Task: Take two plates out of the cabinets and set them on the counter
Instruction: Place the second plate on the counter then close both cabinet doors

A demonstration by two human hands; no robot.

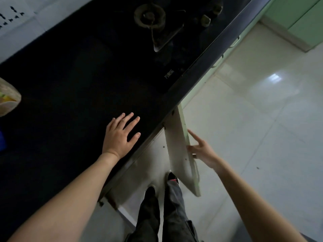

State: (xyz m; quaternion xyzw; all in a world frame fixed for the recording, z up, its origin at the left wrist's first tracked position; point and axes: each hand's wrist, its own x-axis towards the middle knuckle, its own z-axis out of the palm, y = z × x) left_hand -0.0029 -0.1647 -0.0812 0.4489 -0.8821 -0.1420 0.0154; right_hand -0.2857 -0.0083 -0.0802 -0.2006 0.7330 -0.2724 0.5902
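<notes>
My left hand [120, 135] lies flat on the black counter [70, 84], fingers spread, holding nothing. Below the counter edge a pale cabinet door [180, 151] stands swung open toward me. My right hand [201, 149] touches the door's outer edge near its handle [196, 170], fingers extended and apart. No plate is visible; the cabinet's inside is hidden under the counter.
A gas hob [157, 20] is set into the counter at the back. A bowl [7, 96] sits at the counter's left edge. Green cabinets [300, 20] stand across the glossy tiled floor [253, 119]. My legs and shoes [162, 198] are beside the open door.
</notes>
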